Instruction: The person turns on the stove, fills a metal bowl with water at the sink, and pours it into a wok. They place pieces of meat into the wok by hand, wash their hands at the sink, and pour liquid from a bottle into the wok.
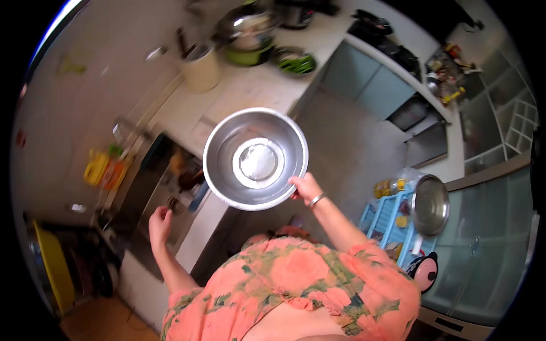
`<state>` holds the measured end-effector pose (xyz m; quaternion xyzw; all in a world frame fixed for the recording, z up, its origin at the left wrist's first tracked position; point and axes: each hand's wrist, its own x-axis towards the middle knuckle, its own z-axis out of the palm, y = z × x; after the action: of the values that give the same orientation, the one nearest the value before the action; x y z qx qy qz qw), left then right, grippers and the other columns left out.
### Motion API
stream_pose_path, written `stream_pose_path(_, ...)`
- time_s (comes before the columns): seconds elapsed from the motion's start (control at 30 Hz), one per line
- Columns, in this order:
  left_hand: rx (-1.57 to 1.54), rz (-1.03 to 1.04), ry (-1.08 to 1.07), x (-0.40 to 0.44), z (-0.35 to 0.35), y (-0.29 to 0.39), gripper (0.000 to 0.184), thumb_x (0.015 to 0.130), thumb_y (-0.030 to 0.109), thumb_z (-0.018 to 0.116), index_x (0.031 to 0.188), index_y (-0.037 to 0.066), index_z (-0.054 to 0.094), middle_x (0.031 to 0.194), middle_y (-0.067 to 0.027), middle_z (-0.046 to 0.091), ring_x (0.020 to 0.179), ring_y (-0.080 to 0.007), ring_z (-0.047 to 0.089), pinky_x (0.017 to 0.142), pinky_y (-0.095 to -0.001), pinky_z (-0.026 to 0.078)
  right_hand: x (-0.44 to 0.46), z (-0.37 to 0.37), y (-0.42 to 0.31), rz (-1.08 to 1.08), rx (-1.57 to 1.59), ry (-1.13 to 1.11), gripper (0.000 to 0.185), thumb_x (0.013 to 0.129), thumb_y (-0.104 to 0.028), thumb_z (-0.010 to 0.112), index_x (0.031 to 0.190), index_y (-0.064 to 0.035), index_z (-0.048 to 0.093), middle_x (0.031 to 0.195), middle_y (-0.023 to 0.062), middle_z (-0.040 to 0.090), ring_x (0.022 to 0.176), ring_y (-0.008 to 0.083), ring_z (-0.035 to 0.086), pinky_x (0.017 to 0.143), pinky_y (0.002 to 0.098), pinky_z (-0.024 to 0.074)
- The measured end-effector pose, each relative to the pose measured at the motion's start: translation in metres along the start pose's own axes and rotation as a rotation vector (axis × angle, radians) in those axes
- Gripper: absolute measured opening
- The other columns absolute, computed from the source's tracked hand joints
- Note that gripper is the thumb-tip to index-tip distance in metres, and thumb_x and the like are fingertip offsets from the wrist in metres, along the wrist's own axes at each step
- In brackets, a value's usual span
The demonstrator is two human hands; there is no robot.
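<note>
A round stainless steel basin point(227, 162) is held up by its rim in my right hand point(305, 188). The thumb lies over the rim and the fingers go underneath, out of sight. The inside of the basin shows only bare, shiny metal. My left hand point(160, 225) hangs over the near side of the sink point(149, 215), its fingers curled in and no object visible in them. Beyond that hand, inside the sink, are a dark brown round item point(189, 179) and other things too blurred to name.
On the counter point(239, 102) stand a cream utensil holder point(202, 71), a lidded pot point(245, 28) and a bowl of green vegetables point(297, 62). Yellow bottles point(98, 166) are beside the faucet point(128, 128). A blue rack point(387, 213) and a steel pan point(430, 204) stand to the right.
</note>
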<state>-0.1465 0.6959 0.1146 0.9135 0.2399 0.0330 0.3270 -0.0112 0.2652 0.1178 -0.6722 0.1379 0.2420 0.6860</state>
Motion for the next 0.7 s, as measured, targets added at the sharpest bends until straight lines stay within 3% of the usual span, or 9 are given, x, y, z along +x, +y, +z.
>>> stream_pose_path(0.13,-0.091,0.125,-0.06,0.014,0.075,0.141,0.019,0.079,0.01,0.058,0.094,-0.001,0.059,0.076,-0.013,0.063,0.067,-0.0188,0.059,0.063,-0.0289,0.047,0.005,-0.128,-0.002,-0.054,0.052,0.138,0.02,0.075,-0.014,0.053,0.074,0.0058,0.058,0.057,0.0104,0.059,0.042,0.0165,0.056,0.036,0.025,0.0439)
stream_pose_path(0.27,0.019,0.267,-0.242,0.038,0.142,0.255,0.024,0.078,0.017,0.06,0.095,0.001,0.06,0.08,-0.0154,0.064,0.07,-0.0242,0.062,0.065,-0.0335,0.048,0.006,-0.237,-0.007,-0.032,0.137,0.373,0.022,0.075,-0.015,0.054,0.075,0.0071,0.056,0.059,0.0124,0.059,0.043,0.0177,0.056,0.036,0.0254,0.0445)
stream_pose_path(0.5,0.019,0.449,-0.459,0.086,0.26,0.394,0.021,0.077,0.017,0.062,0.091,0.002,0.06,0.081,-0.012,0.064,0.074,-0.0228,0.062,0.066,-0.0329,0.049,0.037,-0.418,0.002,-0.024,0.345,0.746,0.025,0.073,-0.012,0.058,0.081,0.0099,0.049,0.062,0.015,0.055,0.044,0.0215,0.056,0.034,0.029,0.0447)
stream_pose_path(0.53,0.045,0.476,-0.488,0.098,0.277,0.411,0.021,0.076,0.018,0.063,0.09,0.002,0.06,0.082,-0.0119,0.064,0.074,-0.0233,0.062,0.067,-0.0333,0.049,0.044,-0.441,-0.002,-0.015,0.395,0.757,0.021,0.073,-0.013,0.057,0.084,0.0042,0.051,0.061,0.0116,0.056,0.043,0.0199,0.054,0.035,0.0283,0.0439)
stream_pose_path(0.7,0.023,0.528,-0.557,0.163,0.367,0.488,0.022,0.078,0.018,0.061,0.093,0.001,0.06,0.08,-0.013,0.064,0.075,-0.0219,0.062,0.066,-0.0327,0.049,0.086,-0.551,-0.036,-0.077,0.56,0.886,0.014,0.073,-0.009,0.056,0.081,0.0017,0.05,0.064,0.0112,0.055,0.045,0.019,0.053,0.036,0.0277,0.0433)
